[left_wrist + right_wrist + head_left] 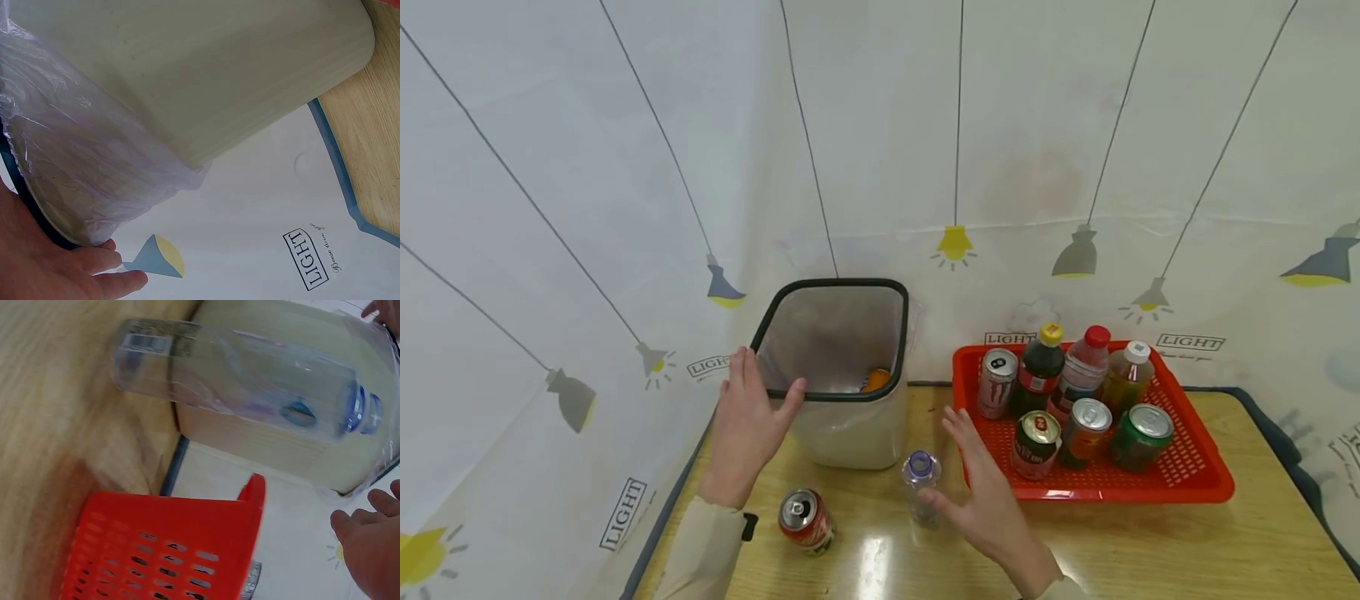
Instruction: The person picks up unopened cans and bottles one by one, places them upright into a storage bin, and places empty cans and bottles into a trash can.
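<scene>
My left hand (748, 425) rests at the near left corner of a bin (850, 437) with a black rim and a clear liner (94, 144). Its fingers are fairly straight and lie along the rim. My right hand (985, 496) is held beside an upright clear plastic bottle (922, 496), fingers extended and nothing in its grasp. The bottle has a blue-purple neck and no cap; in the right wrist view it stands apart from the fingers (375, 506). A red drink can (807, 522) stands on the table near my left forearm. Something orange (876, 381) lies inside the bin.
To the right sits a red plastic basket (1075, 494) holding several cans and capped bottles, among them a dark cola bottle (1037, 371) and a green can (1142, 437). Behind the wooden table (1150, 554) hangs a white sheet (865, 167) printed with lamps.
</scene>
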{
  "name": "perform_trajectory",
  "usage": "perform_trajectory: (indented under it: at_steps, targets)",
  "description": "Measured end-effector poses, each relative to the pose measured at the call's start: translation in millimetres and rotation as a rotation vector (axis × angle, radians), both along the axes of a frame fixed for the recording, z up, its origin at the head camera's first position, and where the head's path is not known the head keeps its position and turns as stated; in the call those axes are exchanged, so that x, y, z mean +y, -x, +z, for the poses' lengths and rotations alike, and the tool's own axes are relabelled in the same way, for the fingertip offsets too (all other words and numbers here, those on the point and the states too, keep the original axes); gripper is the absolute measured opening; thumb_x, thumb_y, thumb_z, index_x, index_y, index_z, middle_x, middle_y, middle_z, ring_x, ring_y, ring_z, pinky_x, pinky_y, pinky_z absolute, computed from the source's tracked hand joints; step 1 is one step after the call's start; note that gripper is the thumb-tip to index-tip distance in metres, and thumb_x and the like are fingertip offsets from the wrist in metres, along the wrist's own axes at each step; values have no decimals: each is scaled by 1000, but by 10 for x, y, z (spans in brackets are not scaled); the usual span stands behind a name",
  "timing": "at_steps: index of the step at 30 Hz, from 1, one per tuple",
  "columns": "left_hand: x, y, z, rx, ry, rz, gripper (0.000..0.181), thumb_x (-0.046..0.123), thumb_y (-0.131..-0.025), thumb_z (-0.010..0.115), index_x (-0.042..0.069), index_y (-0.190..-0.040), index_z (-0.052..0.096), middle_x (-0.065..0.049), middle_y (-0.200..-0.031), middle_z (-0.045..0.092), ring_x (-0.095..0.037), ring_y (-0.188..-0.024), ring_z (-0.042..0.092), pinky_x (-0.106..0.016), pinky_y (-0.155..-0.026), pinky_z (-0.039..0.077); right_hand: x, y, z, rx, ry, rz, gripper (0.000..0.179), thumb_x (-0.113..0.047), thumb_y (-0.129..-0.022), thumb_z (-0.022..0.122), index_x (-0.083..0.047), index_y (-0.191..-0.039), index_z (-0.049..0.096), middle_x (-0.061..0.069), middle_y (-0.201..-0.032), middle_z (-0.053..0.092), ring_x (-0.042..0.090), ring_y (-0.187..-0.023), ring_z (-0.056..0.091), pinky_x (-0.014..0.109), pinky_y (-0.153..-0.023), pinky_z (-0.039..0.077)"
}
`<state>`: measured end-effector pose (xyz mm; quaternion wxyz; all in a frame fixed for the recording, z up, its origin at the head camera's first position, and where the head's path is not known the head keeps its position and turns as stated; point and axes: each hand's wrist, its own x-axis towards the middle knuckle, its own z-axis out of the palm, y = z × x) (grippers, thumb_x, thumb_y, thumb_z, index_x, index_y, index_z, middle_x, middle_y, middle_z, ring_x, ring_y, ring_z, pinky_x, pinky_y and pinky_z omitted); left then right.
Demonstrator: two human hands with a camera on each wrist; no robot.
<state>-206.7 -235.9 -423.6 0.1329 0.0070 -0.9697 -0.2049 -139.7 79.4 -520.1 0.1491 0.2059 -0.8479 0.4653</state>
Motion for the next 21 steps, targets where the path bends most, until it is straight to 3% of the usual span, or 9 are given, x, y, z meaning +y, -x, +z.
perform_trajectory:
  at_steps: [9,15,21]
  targets:
    - [-6,-5,-18,25,0,-15,96,55,-101,55,-14,-157,20,-33,-163,20,-60,-137,36,-65,-116,29,-170,-10,-206,-81,-74,-46,105,-42,-82,87,-7,-163,29,14,-166,32,39,-149,34,60,-112,36]
    - [-14,-4,-32,24,-10,-18,97,57,-101,55,-14,-157,20,-32,-163,21,-62,-136,37,-67,-112,33,-244,14,-311,-91,-80,-79,95,-39,-81,89,-2,-154,42,19,-153,50,40,-136,52,56,-107,46]
    - [-17,3,-25,2,-15,-17,99,60,-101,53,-13,-158,18,-32,-164,19,-61,-137,35,-67,-113,32,-273,29,-382,-159,-90,-83,88,-36,-80,90,-3,-149,47,16,-144,58,35,-125,62,53,-101,51]
